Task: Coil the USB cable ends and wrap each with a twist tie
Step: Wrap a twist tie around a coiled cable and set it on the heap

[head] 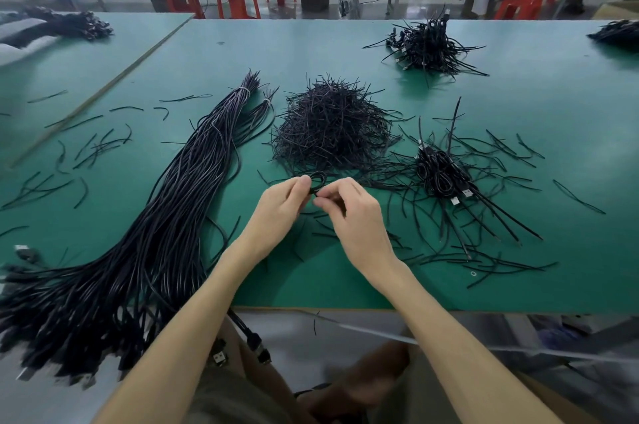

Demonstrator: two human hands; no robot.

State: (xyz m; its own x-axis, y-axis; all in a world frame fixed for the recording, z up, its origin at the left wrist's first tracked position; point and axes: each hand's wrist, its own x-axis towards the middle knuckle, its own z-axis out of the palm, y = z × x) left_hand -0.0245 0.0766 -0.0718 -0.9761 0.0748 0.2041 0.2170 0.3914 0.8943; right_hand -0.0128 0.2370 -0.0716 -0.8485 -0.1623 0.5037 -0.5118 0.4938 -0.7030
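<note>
Pinching a small black cable coil [317,181] with left hand [280,208] and right hand [350,214], fingertips clamped on it, above the green desk [311,285] near its front edge, just before the twist-tie heap [332,127].

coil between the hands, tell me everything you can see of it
The coil is a small loop of thin black cable, glossy like plastic, held upright over the green table, just in front of the tie heap. The left hand pinches its left side and the right hand pinches its base. Whether a tie is on it is too small to tell.
</note>
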